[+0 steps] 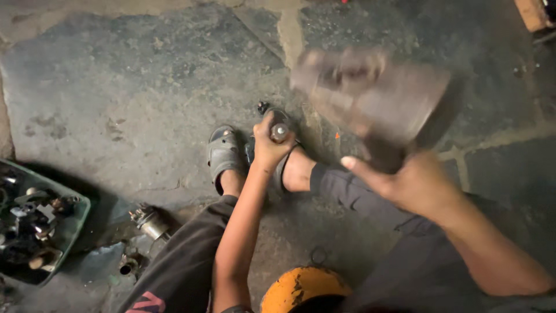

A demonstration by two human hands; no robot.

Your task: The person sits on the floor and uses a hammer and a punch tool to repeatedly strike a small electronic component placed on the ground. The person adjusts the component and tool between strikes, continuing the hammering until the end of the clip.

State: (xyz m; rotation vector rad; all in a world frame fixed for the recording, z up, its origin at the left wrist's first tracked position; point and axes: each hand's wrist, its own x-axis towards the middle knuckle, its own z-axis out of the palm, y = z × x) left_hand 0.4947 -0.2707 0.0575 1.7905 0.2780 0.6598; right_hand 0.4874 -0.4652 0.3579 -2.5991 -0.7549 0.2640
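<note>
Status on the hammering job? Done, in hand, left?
Done: can't tell; no finished piece is visible. In hand: the left hand steadies a metal rod upright between the sandalled feet, while the right hand holds a blurred hammer raised above it. Left: loose metal parts lie on the floor, and more fill the green tray.

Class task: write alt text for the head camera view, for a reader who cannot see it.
A seated person's left hand holds a small metal part upright between sandalled feet, while the right hand holds a blurred hammer above it. A green tray of metal parts sits on the stone floor.
</note>
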